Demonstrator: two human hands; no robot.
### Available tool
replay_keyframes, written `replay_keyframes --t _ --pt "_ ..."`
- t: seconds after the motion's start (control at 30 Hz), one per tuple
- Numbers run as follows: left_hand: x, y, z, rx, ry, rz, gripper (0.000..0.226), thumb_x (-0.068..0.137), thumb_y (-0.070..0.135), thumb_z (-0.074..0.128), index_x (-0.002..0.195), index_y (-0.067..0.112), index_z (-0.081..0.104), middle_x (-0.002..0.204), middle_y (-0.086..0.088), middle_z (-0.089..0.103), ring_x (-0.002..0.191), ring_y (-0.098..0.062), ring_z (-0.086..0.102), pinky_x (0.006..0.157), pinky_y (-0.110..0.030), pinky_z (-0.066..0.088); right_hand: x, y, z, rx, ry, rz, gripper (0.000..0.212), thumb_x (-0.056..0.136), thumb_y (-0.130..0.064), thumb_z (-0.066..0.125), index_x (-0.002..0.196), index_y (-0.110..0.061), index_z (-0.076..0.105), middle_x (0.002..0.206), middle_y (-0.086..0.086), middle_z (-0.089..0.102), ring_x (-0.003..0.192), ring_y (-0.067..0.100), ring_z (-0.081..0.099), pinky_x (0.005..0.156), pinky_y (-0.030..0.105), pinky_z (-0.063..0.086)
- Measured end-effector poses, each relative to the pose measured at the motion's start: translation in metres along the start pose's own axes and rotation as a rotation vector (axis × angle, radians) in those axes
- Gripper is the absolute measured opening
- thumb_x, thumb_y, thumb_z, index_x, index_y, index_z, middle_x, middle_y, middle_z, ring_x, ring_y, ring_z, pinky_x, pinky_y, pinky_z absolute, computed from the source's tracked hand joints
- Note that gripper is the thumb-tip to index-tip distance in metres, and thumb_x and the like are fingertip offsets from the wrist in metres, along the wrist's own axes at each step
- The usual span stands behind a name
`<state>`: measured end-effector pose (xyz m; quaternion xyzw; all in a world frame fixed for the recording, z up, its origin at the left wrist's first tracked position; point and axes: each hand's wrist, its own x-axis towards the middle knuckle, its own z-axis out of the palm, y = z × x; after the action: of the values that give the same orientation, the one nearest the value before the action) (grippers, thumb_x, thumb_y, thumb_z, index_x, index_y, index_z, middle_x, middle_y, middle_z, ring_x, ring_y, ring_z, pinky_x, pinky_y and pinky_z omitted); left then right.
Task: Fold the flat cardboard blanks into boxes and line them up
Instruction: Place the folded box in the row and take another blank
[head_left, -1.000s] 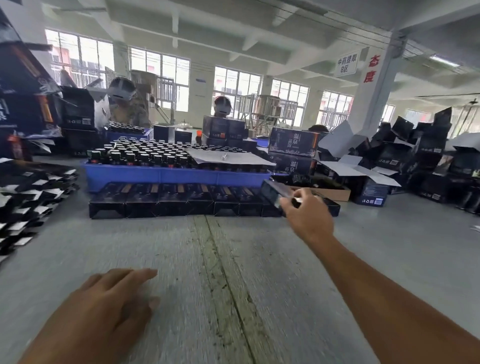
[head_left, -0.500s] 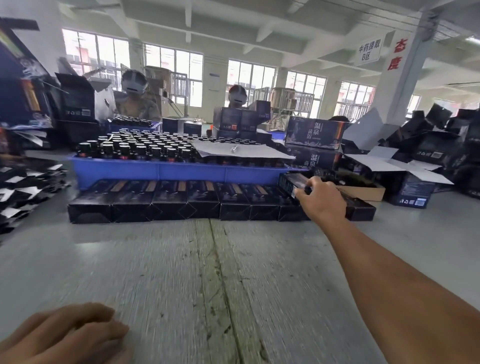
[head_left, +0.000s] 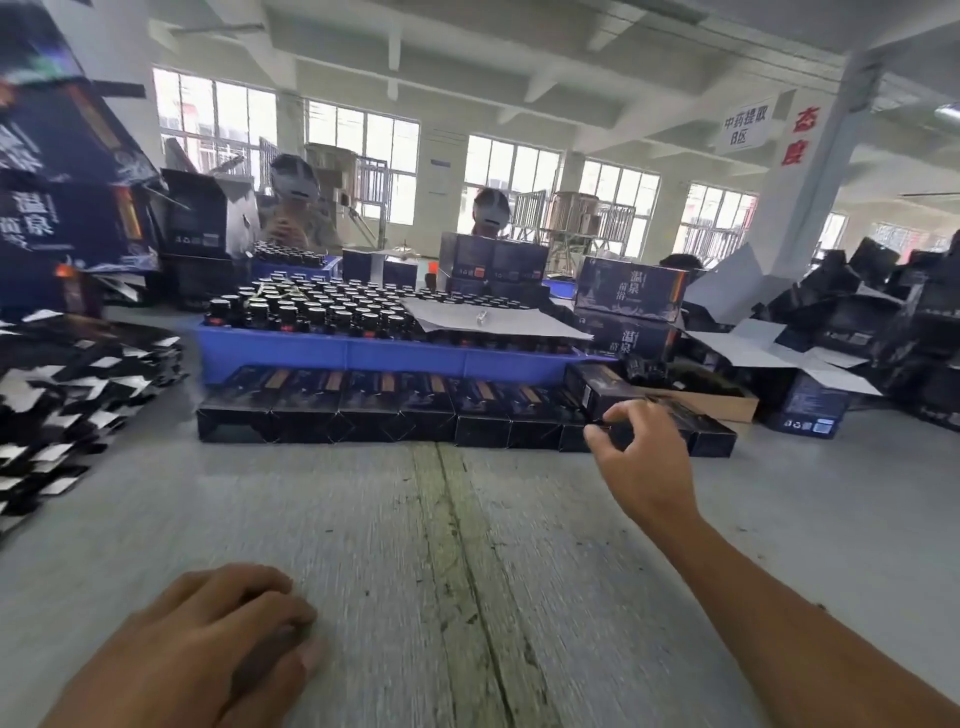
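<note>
Row of boxes (head_left: 395, 410) runs across at twelve o'clock, tray of bottles (head_left: 332, 332) right behind it. Stack of flat blanks (head_left: 78, 395) sits at ten o'clock. Heap of cartons (head_left: 857, 322) at two o'clock, beyond the row's right end.

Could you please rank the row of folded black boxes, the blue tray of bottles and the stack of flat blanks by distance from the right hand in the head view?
1. Row of folded black boxes: right hand is at its right end.
2. Blue tray of bottles: just behind the row.
3. Stack of flat blanks: far left.
</note>
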<state>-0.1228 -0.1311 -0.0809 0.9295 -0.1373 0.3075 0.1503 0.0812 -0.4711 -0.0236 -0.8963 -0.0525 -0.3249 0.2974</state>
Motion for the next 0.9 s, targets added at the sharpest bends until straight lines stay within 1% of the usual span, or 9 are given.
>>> replay_keyframes --t 0.07,0.1,0.27,0.4,0.5,0.6,0.73,0.83,0.9 --pt "0.007 0.005 -0.005 0.004 0.007 -0.011 0.031 0.082 0.069 0.049 0.087 0.045 0.069 0.097 0.024 0.063 0.074 -0.013 0.065 0.055 -0.035 0.057 -0.025 -0.022 -0.007 0.031 -0.117 0.001 0.009 0.092 -0.026 0.068 0.097 -0.021 0.063 0.1 -0.002 0.066 0.09 0.012 0.06 0.078 0.023 0.043" --pt "0.01 0.01 -0.011 0.031 -0.071 -0.062 0.03 0.079 0.066 0.05 0.086 0.045 0.072 0.096 0.023 0.065 0.078 -0.016 0.067 0.059 -0.034 0.058 -0.039 -0.034 -0.009 0.035 -0.197 -0.016 0.006 0.093 -0.024 0.067 0.098 -0.021 0.064 0.098 -0.003 0.067 0.09 0.011 0.062 0.076 0.02 0.043" --pt "0.006 0.029 -0.023 0.004 -0.252 -0.199 0.037 0.095 0.059 0.044 0.115 0.038 0.067 0.123 0.024 0.055 0.118 -0.008 0.047 0.098 -0.027 0.041 -0.105 -0.1 -0.015 0.035 -0.516 -0.186 0.023 0.094 -0.031 0.064 0.117 -0.03 0.066 0.114 -0.018 0.062 0.101 -0.002 0.056 0.076 0.0 0.034" --pt "0.005 0.032 -0.028 0.0 -0.3 -0.213 0.034 0.099 0.047 0.048 0.121 0.028 0.066 0.129 0.004 0.059 0.119 -0.022 0.047 0.1 -0.032 0.039 -0.136 -0.135 -0.009 -0.037 -0.765 -0.252 0.03 0.094 -0.047 0.063 0.123 -0.041 0.056 0.123 -0.02 0.049 0.114 0.002 0.051 0.097 0.015 0.038" --pt "-0.001 0.028 -0.035 -0.056 -0.326 -0.212 0.033 0.098 0.038 0.052 0.123 0.023 0.066 0.13 -0.008 0.058 0.119 -0.031 0.049 0.101 -0.042 0.042 -0.144 -0.141 -0.001 -0.107 -0.807 -0.241 0.029 0.095 -0.043 0.061 0.123 -0.038 0.052 0.129 -0.012 0.048 0.119 0.008 0.045 0.109 0.023 0.03" --pt "-0.002 0.017 -0.049 0.06 -0.256 -0.292 0.037 0.096 0.037 0.053 0.129 0.023 0.062 0.134 -0.009 0.056 0.122 -0.033 0.048 0.101 -0.046 0.04 -0.149 -0.134 0.005 -0.064 -0.798 -0.183 0.025 0.089 -0.031 0.071 0.11 -0.035 0.058 0.132 0.004 0.06 0.123 0.023 0.053 0.113 0.04 0.034" --pt "-0.005 -0.02 -0.084 0.279 -0.013 -0.618 0.039 0.094 0.035 0.051 0.131 0.024 0.057 0.133 -0.008 0.051 0.126 -0.032 0.044 0.106 -0.05 0.032 -0.156 -0.127 0.011 -0.074 -0.76 -0.157 0.02 0.091 -0.037 0.066 0.105 -0.047 0.057 0.137 0.006 0.059 0.129 0.027 0.052 0.113 0.044 0.036" --pt "-0.014 -0.052 -0.109 0.361 0.124 -0.887 0.037 0.093 0.034 0.051 0.128 0.023 0.053 0.139 -0.013 0.047 0.135 -0.037 0.035 0.113 -0.057 0.022 -0.159 -0.129 0.009 -0.102 -0.735 -0.112 0.032 0.091 -0.043 0.064 0.121 -0.035 0.065 0.148 0.006 0.052 0.141 0.027 0.043 0.12 0.045 0.028" --pt "-0.024 -0.07 -0.117 0.357 0.088 -1.046 0.041 0.096 0.04 0.049 0.133 0.022 0.049 0.15 -0.021 0.036 0.145 -0.043 0.022 0.116 -0.063 0.012 -0.161 -0.133 0.005 -0.062 -0.725 -0.082 0.033 0.088 -0.038 0.069 0.12 -0.029 0.069 0.15 0.01 0.05 0.142 0.029 0.042 0.121 0.044 0.026"
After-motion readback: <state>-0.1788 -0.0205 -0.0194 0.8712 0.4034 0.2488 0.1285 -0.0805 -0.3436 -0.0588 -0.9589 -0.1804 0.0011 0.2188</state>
